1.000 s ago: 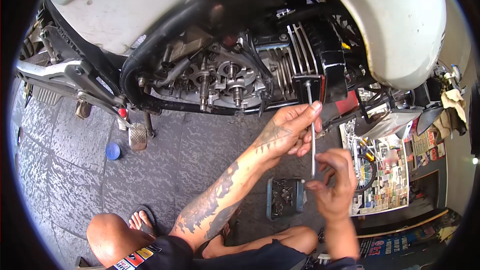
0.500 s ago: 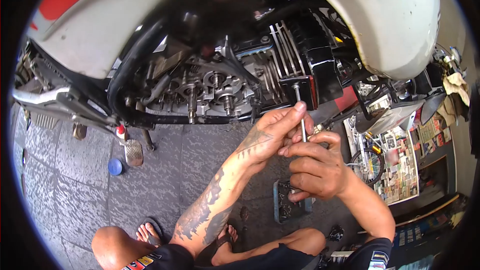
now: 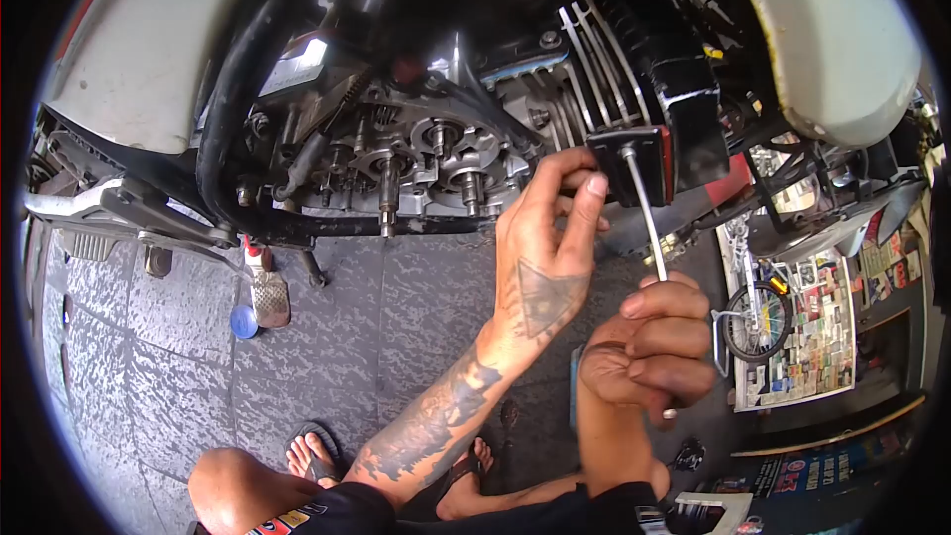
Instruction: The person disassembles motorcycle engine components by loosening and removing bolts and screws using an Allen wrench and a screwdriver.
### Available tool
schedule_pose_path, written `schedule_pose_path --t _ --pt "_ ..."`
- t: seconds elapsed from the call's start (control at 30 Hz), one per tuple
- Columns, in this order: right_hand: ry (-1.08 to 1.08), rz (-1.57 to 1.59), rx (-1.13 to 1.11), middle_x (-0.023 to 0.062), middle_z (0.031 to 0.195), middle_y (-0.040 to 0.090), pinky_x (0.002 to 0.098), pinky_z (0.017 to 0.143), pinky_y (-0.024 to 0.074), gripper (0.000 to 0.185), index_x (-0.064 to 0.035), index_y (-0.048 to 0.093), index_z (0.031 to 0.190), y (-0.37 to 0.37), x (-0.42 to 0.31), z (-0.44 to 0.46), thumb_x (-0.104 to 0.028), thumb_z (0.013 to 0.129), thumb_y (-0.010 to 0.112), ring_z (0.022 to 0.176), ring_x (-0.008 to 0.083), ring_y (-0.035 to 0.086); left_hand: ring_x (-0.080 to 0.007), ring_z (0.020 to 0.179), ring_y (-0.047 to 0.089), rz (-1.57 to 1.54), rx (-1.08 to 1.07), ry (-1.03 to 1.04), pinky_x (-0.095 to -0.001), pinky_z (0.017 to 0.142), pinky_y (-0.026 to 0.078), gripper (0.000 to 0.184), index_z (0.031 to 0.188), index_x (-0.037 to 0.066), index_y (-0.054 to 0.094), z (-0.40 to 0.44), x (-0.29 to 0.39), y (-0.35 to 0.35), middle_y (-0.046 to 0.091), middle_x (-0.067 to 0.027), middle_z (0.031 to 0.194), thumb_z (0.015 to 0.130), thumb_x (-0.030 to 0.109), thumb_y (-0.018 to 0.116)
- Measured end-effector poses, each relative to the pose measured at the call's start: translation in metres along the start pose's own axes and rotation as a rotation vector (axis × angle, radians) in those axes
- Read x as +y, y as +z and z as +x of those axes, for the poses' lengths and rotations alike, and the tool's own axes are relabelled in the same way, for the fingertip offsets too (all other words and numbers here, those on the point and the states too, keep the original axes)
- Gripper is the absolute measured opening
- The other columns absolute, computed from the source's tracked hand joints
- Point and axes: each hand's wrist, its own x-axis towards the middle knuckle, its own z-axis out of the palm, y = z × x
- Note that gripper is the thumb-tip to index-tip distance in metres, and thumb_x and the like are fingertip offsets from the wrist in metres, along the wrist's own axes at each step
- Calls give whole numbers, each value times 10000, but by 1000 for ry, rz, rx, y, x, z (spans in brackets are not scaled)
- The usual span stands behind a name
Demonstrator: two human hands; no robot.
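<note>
My right hand (image 3: 649,352) is closed in a fist around a long-shafted wrench (image 3: 647,213); its handle is mostly hidden, with a small metal end below the fist. The shaft's far end meets a fastener on a black rectangular cover (image 3: 619,178) with a red edge, beside the finned engine cylinder (image 3: 594,69). My left hand (image 3: 550,238) is at the cover's left edge, thumb raised and apart from the curled index finger. Whether its fingertips touch the cover I cannot tell. Left of it, the opened engine shows gears and shafts (image 3: 389,188).
A black frame tube (image 3: 337,227) runs below the engine. On the tiled floor are a foot pedal (image 3: 270,299) and a blue cap (image 3: 244,322). A bicycle (image 3: 758,322) and a picture-covered board (image 3: 807,337) are at the right. A blue tray edge (image 3: 575,386) shows behind my right arm.
My left hand has let go of the wrench shaft and moved up toward the cover. My right hand has turned and now grips the wrench in a fist. The view has shifted slightly.
</note>
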Motion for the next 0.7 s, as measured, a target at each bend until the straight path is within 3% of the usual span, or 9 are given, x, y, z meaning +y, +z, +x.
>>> schedule_pose_path --t 0.03,0.1,0.13,0.2,0.3,0.37,0.43,0.57,0.7 --pt "16 -2 8 -10 643 387 337 663 426 382 -152 375 764 12 -5 -2 -479 961 351 638 182 473 -79 630 593 14 -3 -10 -178 409 401 185 963 2 606 1 0 -4 637 -55 794 928 176 554" --pt "239 -67 486 -19 630 383 334 709 406 415 -158 395 769 39 -17 -2 -517 959 311 688 191 471 -81 632 602 170 -42 42 -177 410 395 216 988 -4 613 6 2 -10 649 -60 833 925 197 565" --pt "246 -80 503 -19 630 383 334 709 406 415 -158 395 769 51 -21 1 -517 959 311 688 191 471 -93 653 616 177 -73 5 -185 426 408 217 985 -6 620 8 8 -15 656 -65 854 922 194 567" --pt "425 78 1007 -27 636 384 335 763 381 416 -166 415 773 69 -29 11 -513 966 291 748 191 459 -119 695 644 196 -137 -69 -200 458 433 219 979 -12 634 13 18 -23 668 -75 897 916 188 572" --pt "545 120 1156 -32 654 394 337 783 367 408 -174 433 778 80 -39 26 -493 977 275 786 180 451 -170 780 673 237 -224 -32 -213 508 474 248 955 -18 652 27 46 -40 670 -101 962 923 210 561" --pt "522 188 1167 -33 667 390 336 784 371 400 -177 414 765 77 -41 20 -511 962 315 796 173 442 -180 791 672 298 -233 12 -225 526 493 230 968 -10 634 27 48 -40 665 -116 961 927 203 556" --pt "381 301 661 -32 667 371 338 780 378 405 -175 388 746 61 -39 6 -528 943 359 764 169 436 -112 759 641 171 -226 -50 -208 536 469 190 957 10 627 23 43 -34 679 -77 914 903 190 598" --pt "342 176 375 -31 646 352 318 749 381 397 -176 369 737 27 -29 2 -520 934 393 691 161 435 -108 750 642 168 -208 -116 -192 513 453 201 978 11 602 15 30 -25 683 -76 901 890 191 619" --pt "216 326 500 -27 642 358 328 753 363 383 -170 385 764 37 -36 -2 -508 944 372 679 156 420 -109 700 647 135 -105 -50 -188 484 443 237 1037 3 568 15 21 -18 686 -80 868 887 179 621"
